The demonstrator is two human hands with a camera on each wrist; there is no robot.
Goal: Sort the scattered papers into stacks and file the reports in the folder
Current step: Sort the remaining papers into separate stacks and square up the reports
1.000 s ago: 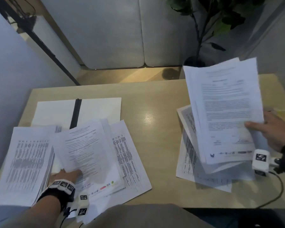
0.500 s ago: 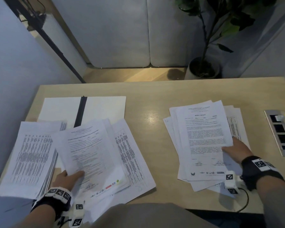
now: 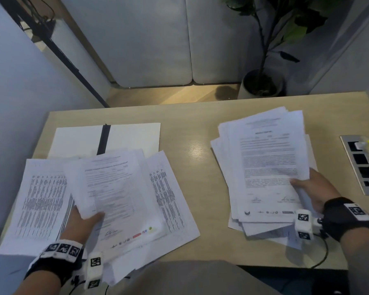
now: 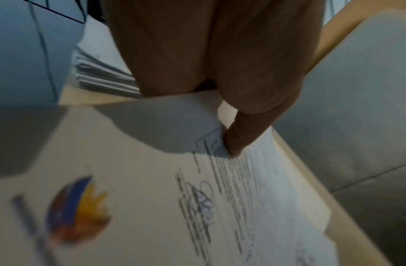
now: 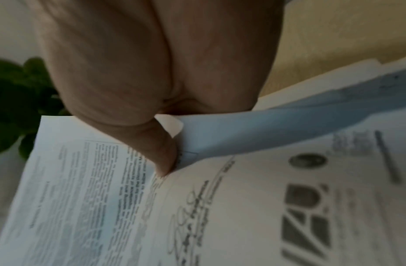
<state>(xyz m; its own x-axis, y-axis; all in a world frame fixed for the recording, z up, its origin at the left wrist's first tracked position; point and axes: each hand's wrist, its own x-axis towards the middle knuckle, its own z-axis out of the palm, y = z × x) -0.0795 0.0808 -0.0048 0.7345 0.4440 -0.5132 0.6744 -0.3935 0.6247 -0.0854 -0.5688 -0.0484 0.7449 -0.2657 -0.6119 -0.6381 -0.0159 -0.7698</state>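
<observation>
On the left of the table lies a loose pile of printed reports, partly over sheets of tables, with a table stack beside it. My left hand pinches the top reports at their lower left edge, thumb on top, and that edge is raised. On the right, a fanned pile of reports is gripped at its right edge by my right hand, thumb over the text. Behind the left pile lies the white folder, open, with a black spine.
A metal socket panel with a plugged-in cable is set in the table at the far right. A potted plant and grey cushions stand beyond the far edge. Bare wood separates the two piles.
My right hand brought its raised bundle down onto the right pile and now holds the top sheets slightly higher. My left hand went from pressing the left pile to pinching its top sheets.
</observation>
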